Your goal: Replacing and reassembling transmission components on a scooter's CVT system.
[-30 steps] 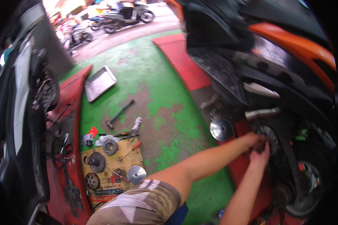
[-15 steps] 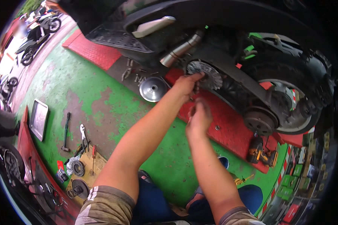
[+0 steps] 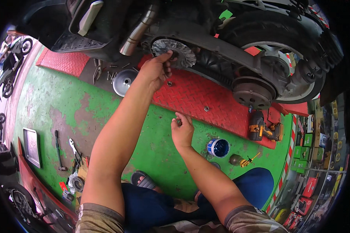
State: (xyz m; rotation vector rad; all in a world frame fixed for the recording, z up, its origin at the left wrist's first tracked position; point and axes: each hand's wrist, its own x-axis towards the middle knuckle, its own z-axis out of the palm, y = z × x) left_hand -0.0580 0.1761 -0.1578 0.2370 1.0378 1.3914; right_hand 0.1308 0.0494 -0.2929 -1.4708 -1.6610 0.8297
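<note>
My left hand [image 3: 156,70] reaches up to the finned metal disc [image 3: 184,58] in the side of the scooter's engine. Its thumb and fingers are bent together at the middle of that disc; what lies between them is hidden. My right hand [image 3: 182,132] hangs over the green floor, nearer to me, with fingers curled in a loose pinch. Something dark may sit between its fingertips, too small to name. A smooth silver pulley plate [image 3: 123,82] lies left of my left wrist. Two small metal nuts, one nut [image 3: 206,108] farther right, rest on the red ramp [image 3: 186,95].
Above the ramp are the rear wheel [image 3: 274,46], a brown drum-shaped clutch [image 3: 254,91] and a silver pipe [image 3: 138,31]. Two power drills [image 3: 256,126] stand at right, near a blue can [image 3: 218,148] and a yellow-handled tool [image 3: 245,161]. A metal tray [image 3: 31,147], hammer [image 3: 58,149] and pliers [image 3: 74,149] lie left.
My right hand has drawn back from near the disc toward me, over the floor. My left hand stays at the disc's middle. The whole view has shifted, showing more of the right side.
</note>
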